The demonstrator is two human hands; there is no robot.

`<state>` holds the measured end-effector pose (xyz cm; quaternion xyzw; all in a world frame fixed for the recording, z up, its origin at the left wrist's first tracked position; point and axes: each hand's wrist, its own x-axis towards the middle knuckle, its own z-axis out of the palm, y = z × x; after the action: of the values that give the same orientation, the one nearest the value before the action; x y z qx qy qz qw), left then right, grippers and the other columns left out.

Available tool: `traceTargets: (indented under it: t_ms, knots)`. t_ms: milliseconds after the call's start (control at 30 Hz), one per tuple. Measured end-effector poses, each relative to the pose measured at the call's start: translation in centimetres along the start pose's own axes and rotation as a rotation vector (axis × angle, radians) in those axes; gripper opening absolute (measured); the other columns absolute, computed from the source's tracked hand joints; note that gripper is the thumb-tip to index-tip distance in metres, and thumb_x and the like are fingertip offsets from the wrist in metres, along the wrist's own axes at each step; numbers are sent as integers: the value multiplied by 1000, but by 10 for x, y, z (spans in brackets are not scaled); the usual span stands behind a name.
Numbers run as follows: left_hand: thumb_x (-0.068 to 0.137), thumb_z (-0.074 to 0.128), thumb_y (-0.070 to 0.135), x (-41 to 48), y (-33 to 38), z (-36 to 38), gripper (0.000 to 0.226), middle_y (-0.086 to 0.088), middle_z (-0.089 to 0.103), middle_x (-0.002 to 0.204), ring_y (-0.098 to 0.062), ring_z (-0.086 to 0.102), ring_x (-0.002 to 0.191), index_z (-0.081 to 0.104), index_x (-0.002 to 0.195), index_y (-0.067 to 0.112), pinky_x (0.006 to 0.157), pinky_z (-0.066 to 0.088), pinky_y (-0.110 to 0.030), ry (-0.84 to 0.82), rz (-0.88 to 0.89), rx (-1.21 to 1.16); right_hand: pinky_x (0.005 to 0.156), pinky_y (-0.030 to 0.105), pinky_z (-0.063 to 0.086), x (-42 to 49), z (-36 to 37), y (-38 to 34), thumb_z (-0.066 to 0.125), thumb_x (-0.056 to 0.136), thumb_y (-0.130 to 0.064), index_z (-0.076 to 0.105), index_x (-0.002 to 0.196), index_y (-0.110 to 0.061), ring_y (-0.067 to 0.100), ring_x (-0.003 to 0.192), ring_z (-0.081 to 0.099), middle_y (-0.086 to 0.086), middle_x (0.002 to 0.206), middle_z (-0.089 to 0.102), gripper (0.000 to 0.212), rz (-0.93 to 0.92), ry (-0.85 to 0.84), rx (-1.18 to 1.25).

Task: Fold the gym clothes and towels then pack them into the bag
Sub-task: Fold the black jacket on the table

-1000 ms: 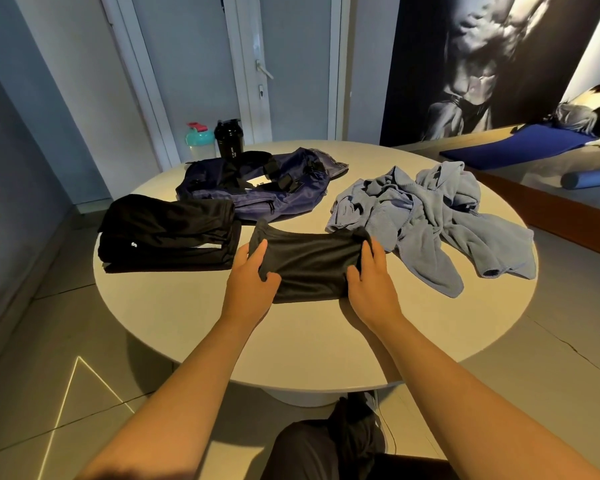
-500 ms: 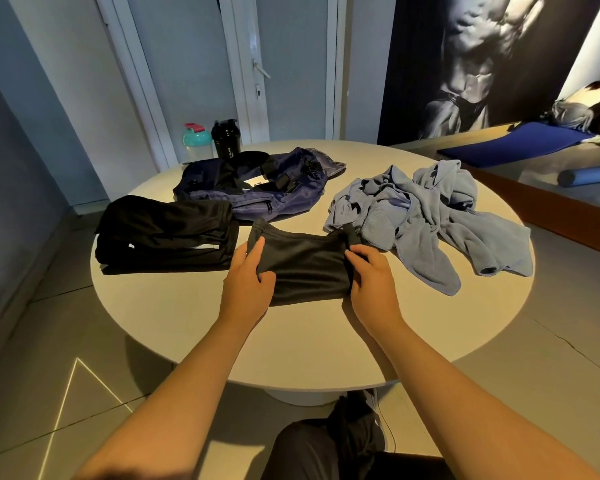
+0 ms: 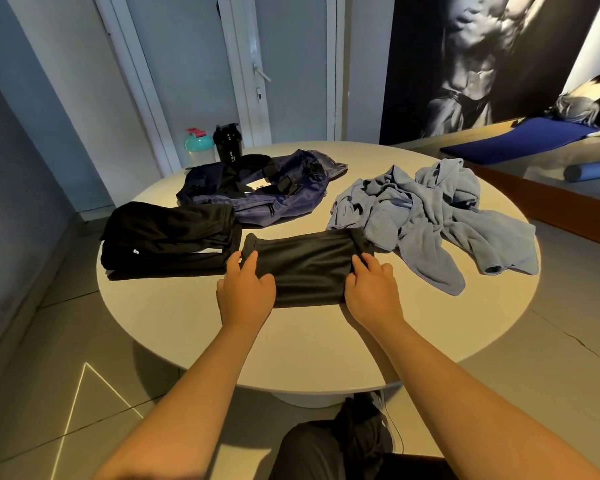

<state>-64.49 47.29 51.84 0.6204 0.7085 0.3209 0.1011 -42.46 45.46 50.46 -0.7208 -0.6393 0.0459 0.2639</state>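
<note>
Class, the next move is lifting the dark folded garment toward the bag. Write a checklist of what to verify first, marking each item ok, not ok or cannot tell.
1. Grip: the left hand and right hand each hold one end of the dark garment: ok.
2. Fold: it lies as a compact rectangle on the table: ok.
3. Opening of the bag: cannot tell; it lies slumped, with straps across it.
4. Way clear: the black folded clothes lie off to the left: ok.
5. Remaining folding: the blue towels lie crumpled: not ok.
</note>
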Motion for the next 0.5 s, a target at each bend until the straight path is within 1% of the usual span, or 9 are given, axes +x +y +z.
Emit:
traceTargets:
  t_ms: [67, 100, 167, 200, 233, 267, 333, 400, 500]
  knots:
    - [94, 53, 26, -1, -1, -1, 48, -5, 27, 162, -32, 33, 139, 53, 143, 26, 109, 34, -48, 76, 57, 43, 106, 44, 35, -3, -2, -1, 37, 104, -25, 47, 147, -13, 32, 127, 38, 9, 153, 40, 45, 34, 84, 52]
    - [93, 55, 27, -2, -1, -1, 43, -2, 29, 161, -29, 32, 139, 58, 136, 29, 107, 34, -48, 132, 121, 53, 104, 46, 34, -5, -4, -2, 40, 104, -25, 50, 145, -15, 33, 127, 39, 10, 151, 42, 43, 47, 152, 54]
    - [93, 57, 29, -5, -1, 0, 32, 3, 39, 155, -25, 37, 136, 64, 124, 32, 107, 33, -47, 166, 351, 71, 101, 48, 33, -9, -7, -4, 43, 104, -30, 54, 141, -21, 33, 128, 38, 8, 149, 43, 40, 54, 249, 65]
    - [94, 56, 33, -7, -1, 2, 31, 4, 46, 150, -23, 41, 133, 66, 123, 31, 108, 32, -45, 122, 481, 90, 101, 48, 33, -11, -8, -5, 43, 103, -34, 56, 140, -25, 32, 129, 38, 7, 150, 42, 39, 35, 240, 68]
    - [94, 54, 37, -8, 0, 4, 34, 5, 52, 147, -21, 46, 132, 67, 125, 31, 108, 33, -43, 43, 568, 111, 102, 47, 33, -13, -8, -5, 44, 103, -37, 58, 138, -28, 31, 130, 38, 6, 151, 41, 39, 10, 195, 58]
    - [95, 51, 41, -10, 1, 7, 38, 7, 55, 145, -19, 47, 132, 66, 129, 32, 110, 33, -41, -47, 594, 128, 104, 46, 33, -15, -7, -4, 45, 102, -40, 60, 136, -29, 30, 131, 38, 5, 153, 39, 39, -6, 139, 30]
    - [99, 48, 46, -9, 3, 9, 42, 8, 53, 148, -18, 43, 138, 60, 137, 33, 113, 31, -40, -153, 540, 149, 107, 46, 30, -16, -5, -3, 41, 102, -45, 61, 136, -29, 29, 138, 33, 5, 156, 36, 42, 14, 74, -38]
    - [102, 44, 48, -10, 4, 10, 45, 8, 45, 155, -17, 35, 143, 52, 144, 35, 117, 28, -40, -184, 483, 196, 111, 47, 27, -19, -7, -3, 33, 104, -48, 56, 140, -29, 32, 142, 25, 7, 160, 29, 46, 70, 69, -79]
    - [104, 33, 51, -27, 15, 9, 50, 6, 34, 161, -19, 27, 146, 43, 151, 35, 117, 25, -42, -193, 376, 279, 112, 51, 21, -28, -13, -9, 23, 106, -49, 42, 149, -32, 38, 144, 17, 11, 163, 18, 50, 142, 46, -79]
